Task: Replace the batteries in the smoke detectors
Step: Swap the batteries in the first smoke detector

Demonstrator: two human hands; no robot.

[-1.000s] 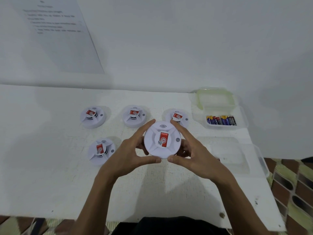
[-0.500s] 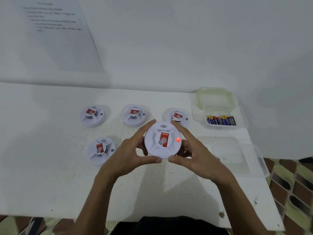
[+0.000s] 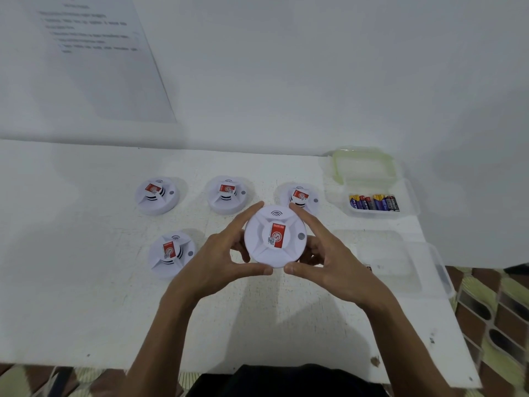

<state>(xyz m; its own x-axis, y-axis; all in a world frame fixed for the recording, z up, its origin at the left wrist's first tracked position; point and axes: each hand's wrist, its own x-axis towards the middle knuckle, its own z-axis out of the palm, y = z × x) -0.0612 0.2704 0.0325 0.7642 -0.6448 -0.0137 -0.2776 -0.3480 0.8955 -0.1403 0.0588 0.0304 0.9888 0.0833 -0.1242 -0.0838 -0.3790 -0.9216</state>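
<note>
A round white smoke detector (image 3: 275, 236) with a red label is held face up above the table. My left hand (image 3: 221, 260) grips its left rim with thumb below and fingers above. My right hand (image 3: 329, 257) grips its right rim the same way. Its side lamp looks grey and unlit. Other detectors of the same kind lie on the table: a far left detector (image 3: 157, 195), a far middle detector (image 3: 227, 194), a far right detector (image 3: 301, 196) partly behind the held one, and a near left detector (image 3: 171, 252).
A clear tub (image 3: 412, 206) at the far right holds several batteries (image 3: 373, 202), with its green-rimmed lid (image 3: 363, 164) behind. A second clear tub (image 3: 400, 263) sits nearer, right of my right hand. A printed sheet (image 3: 94, 53) hangs on the wall. The table's right edge (image 3: 446, 310) is close.
Half a second ago the held detector's side lamp glowed red; now it is dark, as it was one second ago. Both hands and the detector have barely moved.
</note>
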